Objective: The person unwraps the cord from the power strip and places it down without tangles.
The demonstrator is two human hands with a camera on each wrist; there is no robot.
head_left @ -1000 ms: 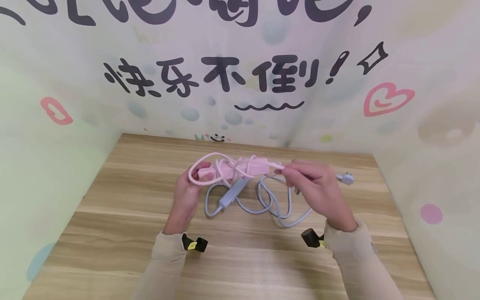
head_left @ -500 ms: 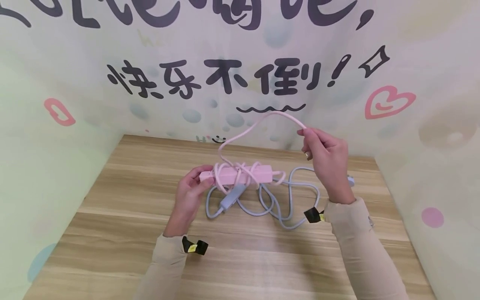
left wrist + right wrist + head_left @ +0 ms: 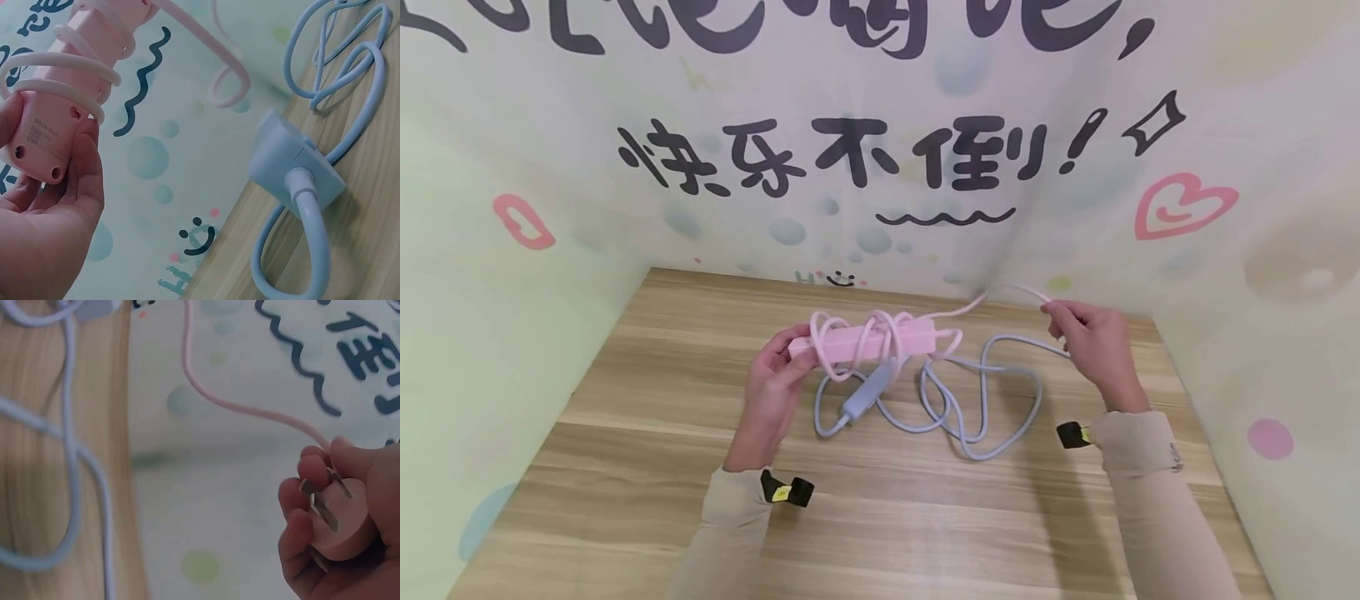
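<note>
My left hand [image 3: 772,379] grips the left end of a pink power strip [image 3: 917,337], held above the table. Its pink cord [image 3: 820,350] is wound around the strip in several loose turns. One length runs from the strip to my right hand [image 3: 1093,346], out to the right. In the right wrist view, the fingers curl round the pink plug [image 3: 344,525], its metal prongs showing. Printed text and screw holes show on the underside of the strip [image 3: 47,134] in the left wrist view. Behind and below it lies a blue power strip [image 3: 868,390].
The blue cord [image 3: 1000,454] loops across the wooden table [image 3: 880,517] right of the blue strip, passing beneath my right hand. A printed fabric wall [image 3: 760,225] rises at the table's back edge, with more walls at both sides.
My right hand has drawn the plug end up and out to the right, pulling a length of pink cord free from the windings. The left hand stays nearly in place with the strip.
</note>
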